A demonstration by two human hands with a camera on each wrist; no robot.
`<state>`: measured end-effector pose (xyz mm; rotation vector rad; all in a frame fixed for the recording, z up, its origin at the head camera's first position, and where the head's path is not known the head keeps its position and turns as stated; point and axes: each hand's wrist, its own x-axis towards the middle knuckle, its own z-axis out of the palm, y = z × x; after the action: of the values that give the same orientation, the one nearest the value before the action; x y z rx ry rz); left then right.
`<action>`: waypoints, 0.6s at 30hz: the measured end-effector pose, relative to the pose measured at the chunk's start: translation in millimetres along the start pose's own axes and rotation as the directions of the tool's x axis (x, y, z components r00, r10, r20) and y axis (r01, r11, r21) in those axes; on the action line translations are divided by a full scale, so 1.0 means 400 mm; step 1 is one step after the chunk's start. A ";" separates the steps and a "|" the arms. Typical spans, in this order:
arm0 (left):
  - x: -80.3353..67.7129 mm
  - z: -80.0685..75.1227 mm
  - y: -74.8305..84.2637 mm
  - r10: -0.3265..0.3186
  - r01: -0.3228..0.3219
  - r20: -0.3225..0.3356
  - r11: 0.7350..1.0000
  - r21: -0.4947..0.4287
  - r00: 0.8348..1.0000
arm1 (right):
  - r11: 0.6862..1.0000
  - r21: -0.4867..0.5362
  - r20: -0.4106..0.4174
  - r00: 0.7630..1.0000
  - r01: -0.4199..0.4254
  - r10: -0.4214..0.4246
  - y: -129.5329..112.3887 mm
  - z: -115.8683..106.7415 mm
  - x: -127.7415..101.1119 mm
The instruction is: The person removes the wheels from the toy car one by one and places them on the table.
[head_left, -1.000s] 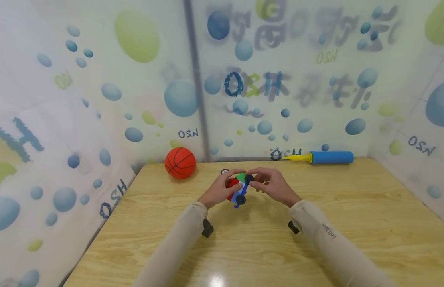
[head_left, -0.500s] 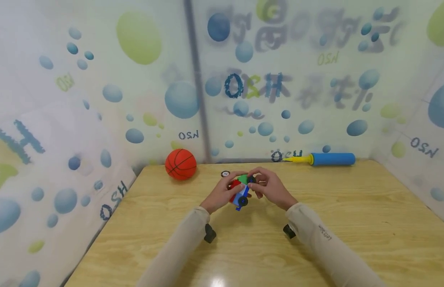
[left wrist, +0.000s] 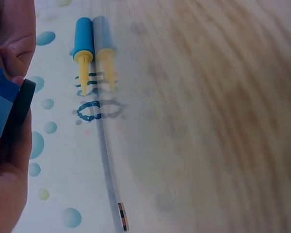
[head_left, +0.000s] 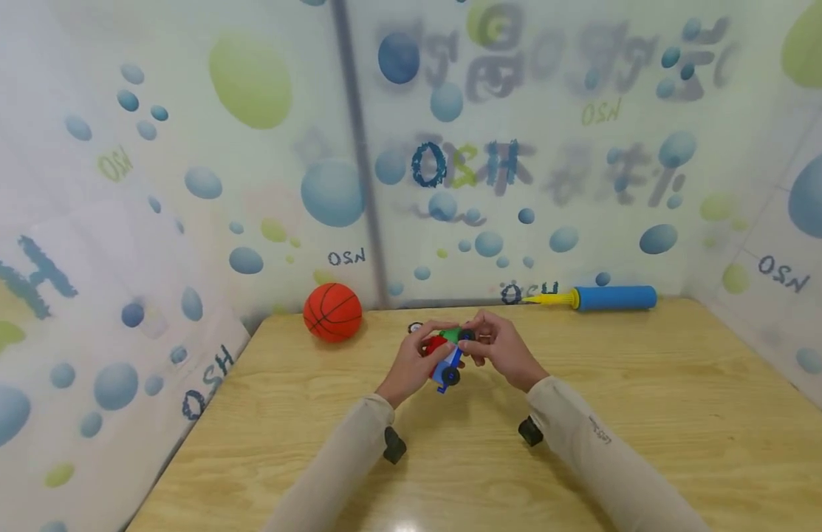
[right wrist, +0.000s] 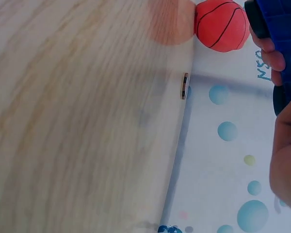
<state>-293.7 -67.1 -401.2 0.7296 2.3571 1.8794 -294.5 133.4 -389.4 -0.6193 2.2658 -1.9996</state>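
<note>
1. Work surface: a light wooden table (head_left: 650, 414) with visible grain. It is enclosed at the back and on both sides by pale panels (head_left: 251, 148) printed with blue and green bubbles and lettering.
2. Against the back panel: an orange basketball (head_left: 332, 312) at the left, and a blue pump (head_left: 600, 297) with a yellow nozzle at the right, lying on its side.
3. A small black-and-white disc (head_left: 415, 326) lies on the table just behind the hands.
4. The toy car (head_left: 445, 353), built of red, green and blue parts with black wheels, is held above the table at its far centre, between the two hands.
5. Its long axis runs from far-right to near-left, the blue end lowest and nearest the person.
6. The left hand (head_left: 413, 358) grips the car's red side with curled fingers.
7. The right hand (head_left: 500, 351) pinches the car's upper end near a black wheel.
</note>
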 end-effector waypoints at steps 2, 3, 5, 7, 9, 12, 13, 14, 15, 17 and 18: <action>-0.003 0.004 -0.003 0.003 -0.004 -0.014 1.000 -0.017 1.000 | 1.000 -0.019 0.008 1.000 -0.006 0.006 0.001 -0.001 0.000; -0.004 0.007 -0.004 0.004 -0.004 -0.021 1.000 -0.021 1.000 | 1.000 -0.029 0.011 1.000 -0.011 0.011 0.003 -0.002 0.001; -0.003 0.008 -0.003 0.004 -0.005 -0.036 1.000 -0.026 0.999 | 0.999 -0.049 0.011 1.000 -0.019 0.019 0.001 -0.004 0.004; -0.002 0.010 -0.006 -0.009 0.008 -0.044 1.000 -0.021 0.999 | 0.998 -0.065 0.017 1.000 -0.023 0.024 0.003 -0.005 0.006; -0.001 0.011 -0.008 -0.020 0.020 -0.053 1.000 0.003 0.998 | 0.997 -0.076 0.026 0.999 -0.028 0.030 0.003 -0.005 0.007; -0.004 0.013 -0.010 -0.030 0.031 -0.062 0.999 0.026 0.998 | 0.997 -0.078 0.047 0.998 -0.029 0.032 0.007 -0.002 0.006; -0.005 0.013 -0.006 -0.026 0.028 -0.063 0.999 0.030 0.998 | 0.997 -0.076 0.050 0.998 -0.027 0.030 0.007 -0.001 0.005; -0.008 0.014 0.004 -0.019 0.022 -0.063 0.999 0.037 0.998 | 0.997 -0.073 0.051 0.998 -0.025 0.028 0.007 -0.001 0.005; -0.010 0.014 0.013 -0.015 0.018 -0.062 0.999 0.039 0.998 | 0.997 -0.072 0.051 0.998 -0.020 0.024 0.008 -0.001 0.006; -0.018 0.015 0.033 0.001 0.002 -0.063 0.999 0.048 0.998 | 0.998 -0.070 0.050 0.999 -0.010 0.014 0.009 -0.001 0.007; -0.023 0.016 0.042 0.004 -0.001 -0.064 0.998 0.056 0.998 | 0.997 -0.073 0.050 0.999 -0.006 0.010 0.009 -0.001 0.006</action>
<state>-277.9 -62.2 -389.6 0.6873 2.4574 1.8724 -297.9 133.2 -392.2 -0.6573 2.3167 -1.8831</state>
